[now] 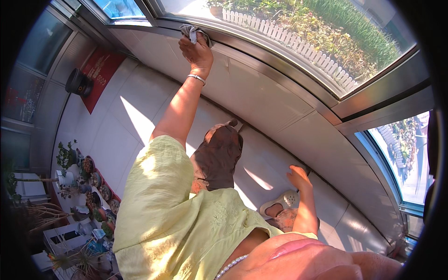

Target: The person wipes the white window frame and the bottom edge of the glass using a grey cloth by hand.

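My left hand point(198, 53) is raised at arm's length to the window ledge, its fingers closed on a crumpled grey cloth point(190, 31). The cloth presses against the metal window frame point(242, 52) at its lower rail. A bracelet point(198, 78) circles that wrist. My right hand point(299, 178) hangs low beside the white wall panel, with fingers apart and loosely bent. I see nothing in it, though part of the hand is turned away. Large window glass point(289, 28) stands above the rail.
White panelling point(266, 88) runs under the windows. A red mat point(100, 74) lies at the far left with a dark round object point(78, 83) by it. Several potted plants point(91, 186) crowd the left side. Sunlit patches mark the tiled floor point(109, 126); my clog point(289, 199) rests there.
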`<state>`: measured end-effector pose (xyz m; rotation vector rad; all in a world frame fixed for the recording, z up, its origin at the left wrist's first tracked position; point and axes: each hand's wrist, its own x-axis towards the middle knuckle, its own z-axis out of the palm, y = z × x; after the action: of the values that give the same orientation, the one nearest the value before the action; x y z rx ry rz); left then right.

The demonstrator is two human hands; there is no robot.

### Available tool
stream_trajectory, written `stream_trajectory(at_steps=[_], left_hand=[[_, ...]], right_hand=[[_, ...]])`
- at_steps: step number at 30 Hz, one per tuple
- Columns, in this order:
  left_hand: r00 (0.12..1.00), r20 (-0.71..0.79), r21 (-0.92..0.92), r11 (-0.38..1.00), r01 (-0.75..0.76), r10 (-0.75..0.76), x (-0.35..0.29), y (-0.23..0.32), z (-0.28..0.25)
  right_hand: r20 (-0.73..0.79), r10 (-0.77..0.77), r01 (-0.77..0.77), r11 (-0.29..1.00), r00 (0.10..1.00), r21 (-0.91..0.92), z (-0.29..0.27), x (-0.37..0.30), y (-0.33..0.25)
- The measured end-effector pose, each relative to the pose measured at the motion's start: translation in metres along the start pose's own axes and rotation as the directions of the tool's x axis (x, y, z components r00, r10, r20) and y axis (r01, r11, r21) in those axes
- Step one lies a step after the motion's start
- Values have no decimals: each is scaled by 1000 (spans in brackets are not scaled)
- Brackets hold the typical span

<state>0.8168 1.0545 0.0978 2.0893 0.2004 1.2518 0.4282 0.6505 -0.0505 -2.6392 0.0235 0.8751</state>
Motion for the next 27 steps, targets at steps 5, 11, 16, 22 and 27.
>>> stream_trajectory(at_steps=[5, 11, 16, 22, 27], left_hand=[[958, -146, -82, 968, 238, -248, 72, -74, 31], [972, -151, 129, 971, 200, -180, 196, -269, 43], [870, 145, -155, 857, 491, -472, 177, -276, 50], [878, 303, -284, 844, 455, -372, 62, -145, 23], [875, 469, -102, 977, 186, -118, -56, 6, -19]], right_hand=[[-66, -68, 73, 995, 995, 73, 7, -2, -16], [-73, -119, 126, 988, 990, 89, 18, -3, -20], [-77, -57, 61, 997, 995, 49, 29, 1, -5], [-126, -89, 94, 995, 988, 42, 17, -17, -21], [-100, -102, 101, 995, 990, -10, 37, -14, 1]])
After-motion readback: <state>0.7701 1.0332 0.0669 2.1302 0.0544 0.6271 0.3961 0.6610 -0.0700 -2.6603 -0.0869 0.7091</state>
